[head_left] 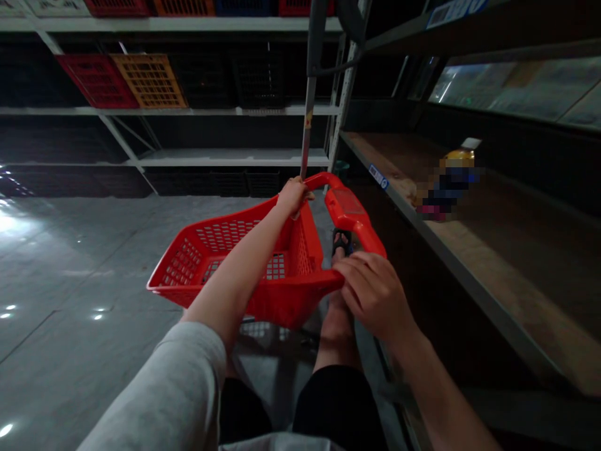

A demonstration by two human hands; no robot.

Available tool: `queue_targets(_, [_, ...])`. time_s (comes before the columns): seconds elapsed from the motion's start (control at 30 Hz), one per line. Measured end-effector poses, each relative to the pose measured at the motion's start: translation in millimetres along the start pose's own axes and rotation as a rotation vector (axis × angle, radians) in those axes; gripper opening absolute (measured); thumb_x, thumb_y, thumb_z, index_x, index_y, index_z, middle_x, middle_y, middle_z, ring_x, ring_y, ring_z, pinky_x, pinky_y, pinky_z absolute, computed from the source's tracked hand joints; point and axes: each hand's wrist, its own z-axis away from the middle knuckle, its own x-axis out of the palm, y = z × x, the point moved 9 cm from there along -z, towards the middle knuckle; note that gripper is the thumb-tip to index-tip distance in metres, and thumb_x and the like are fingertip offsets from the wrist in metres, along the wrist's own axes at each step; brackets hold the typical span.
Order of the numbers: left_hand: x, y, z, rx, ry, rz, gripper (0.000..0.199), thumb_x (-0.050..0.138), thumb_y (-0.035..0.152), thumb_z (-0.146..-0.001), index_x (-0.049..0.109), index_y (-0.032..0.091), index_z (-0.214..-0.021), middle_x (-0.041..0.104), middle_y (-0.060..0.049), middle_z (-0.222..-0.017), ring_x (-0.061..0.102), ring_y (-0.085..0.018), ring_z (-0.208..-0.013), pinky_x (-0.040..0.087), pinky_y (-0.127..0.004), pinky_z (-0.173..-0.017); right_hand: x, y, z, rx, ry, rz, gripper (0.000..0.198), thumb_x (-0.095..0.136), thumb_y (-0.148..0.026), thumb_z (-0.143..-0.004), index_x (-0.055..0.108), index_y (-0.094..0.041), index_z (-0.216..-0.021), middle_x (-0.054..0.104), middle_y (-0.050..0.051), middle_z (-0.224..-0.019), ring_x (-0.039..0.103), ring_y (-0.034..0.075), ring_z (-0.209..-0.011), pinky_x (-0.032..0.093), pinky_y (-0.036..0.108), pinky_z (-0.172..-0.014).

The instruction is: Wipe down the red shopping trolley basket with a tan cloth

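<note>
A red plastic shopping cart (286, 300) with perforated basket walls stands in front of me, turned sideways, its handle (347, 210) towards the right. My left hand (293, 195) reaches across the basket and is closed on its far rim, near where the handle joins. At the near corner, my right hand (370, 285) wraps its fingers over the end of the handle and the rim. Nothing lies in the visible part of the basket; my left forearm covers some of it.
A wooden shelf (507, 244) runs along the right, with a bottle (453, 178), partly blurred, upon it. Ahead, a white metal rack (225, 156) holds a red crate (98, 81), a yellow crate (150, 81) and dark ones. A metal pole (307, 106) rises beyond the cart.
</note>
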Motion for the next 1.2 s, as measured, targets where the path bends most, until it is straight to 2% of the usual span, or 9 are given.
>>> queue_targets(0.13, [17.6,32.9,36.9,0.081,-0.39,-0.09,0.026,0.069,-0.002,-0.08,0.081,0.021,-0.074,0.072,-0.008,-0.083,0.067,-0.026,-0.086,0.055,-0.045,-0.096,8.4,18.8,3.5,0.102,-0.053,0.081,0.029,0.05,-0.019,-0.104,0.078,-0.024,-0.11,0.083,0.005,-0.104,0.068,0.026,-0.107,0.047,0.045,-0.103])
queue_targets(0.2, [11.8,65.3,70.5,0.155,-0.482,-0.077,0.027,0.069,0.002,-0.086,0.086,0.023,-0.088,0.077,-0.007,-0.091,0.071,-0.025,-0.094,0.055,-0.043,-0.1,12.6,24.2,2.6,0.15,-0.058,0.105,0.031,0.047,-0.021,-0.105,0.078,-0.024,-0.106,0.082,0.006,-0.101,0.066,0.027,-0.106,0.043,0.045,-0.101])
queue_targets(0.37, [-33.2,147.7,152.6,0.173,-0.508,0.09,0.03,0.059,0.017,-0.105,0.083,0.027,-0.122,0.082,-0.005,-0.11,0.074,-0.021,-0.106,0.058,-0.035,-0.1,20.7,32.8,-4.7,0.217,-0.109,0.137,0.033,0.045,-0.024,-0.103,0.078,-0.023,-0.102,0.08,0.009,-0.099,0.062,0.031,-0.108,0.041,0.049,-0.101])
queue_targets(0.47, [-68.2,167.5,183.0,0.104,-0.321,0.045,0.034,0.055,0.024,-0.109,0.076,0.024,-0.136,0.079,-0.008,-0.123,0.07,-0.023,-0.116,0.055,-0.04,-0.108,21.1,32.3,-8.4,0.257,-0.147,0.163,0.033,0.046,-0.023,-0.102,0.078,-0.023,-0.106,0.08,0.011,-0.103,0.061,0.033,-0.112,0.04,0.053,-0.104])
queue_targets(0.63, [-78.6,137.3,267.6,0.025,-0.03,-0.095,0.044,0.052,0.025,-0.109,0.065,0.027,-0.151,0.067,-0.012,-0.141,0.059,-0.027,-0.135,0.046,-0.048,-0.122,38.8,-6.4,-17.9,0.234,-0.226,0.14,0.037,0.043,-0.021,-0.105,0.074,-0.023,-0.127,0.076,0.013,-0.127,0.056,0.037,-0.128,0.033,0.061,-0.113])
queue_targets(0.8, [-46.0,72.5,356.5,-0.063,-0.185,-0.054,0.02,0.059,0.027,-0.104,0.078,0.028,-0.098,0.074,-0.009,-0.099,0.068,-0.026,-0.09,0.06,-0.041,-0.087,85.3,-45.8,-20.1,0.103,-0.425,0.092,0.042,0.037,-0.019,-0.11,0.07,-0.023,-0.135,0.077,0.011,-0.125,0.057,0.032,-0.12,0.034,0.054,-0.111])
queue_targets(0.93, [-55.4,64.5,338.1,-0.026,-0.169,-0.077,0.02,0.06,0.031,-0.106,0.08,0.03,-0.103,0.077,-0.008,-0.105,0.069,-0.028,-0.105,0.059,-0.043,-0.095,93.5,-39.3,-21.8,0.073,-0.443,0.046,0.045,0.035,-0.017,-0.11,0.069,-0.023,-0.141,0.076,0.01,-0.135,0.057,0.03,-0.123,0.035,0.05,-0.109])
queue_targets(1.1, [-78.7,77.7,279.9,0.068,0.112,-0.24,0.027,0.053,0.037,-0.113,0.076,0.029,-0.125,0.074,-0.006,-0.133,0.059,-0.024,-0.137,0.047,-0.043,-0.121,95.3,-28.7,-26.4,0.074,-0.426,-0.034,0.044,0.037,-0.016,-0.108,0.073,-0.022,-0.133,0.078,0.009,-0.133,0.06,0.029,-0.12,0.038,0.048,-0.107])
queue_targets(1.2, [-70.5,62.4,295.7,0.057,0.015,-0.312,0.025,0.055,0.038,-0.113,0.078,0.028,-0.117,0.079,-0.005,-0.125,0.066,-0.023,-0.127,0.053,-0.041,-0.112,95.4,-24.1,-28.9,0.102,-0.374,-0.006,0.043,0.039,-0.017,-0.107,0.075,-0.023,-0.13,0.08,0.01,-0.127,0.062,0.031,-0.118,0.037,0.051,-0.105])
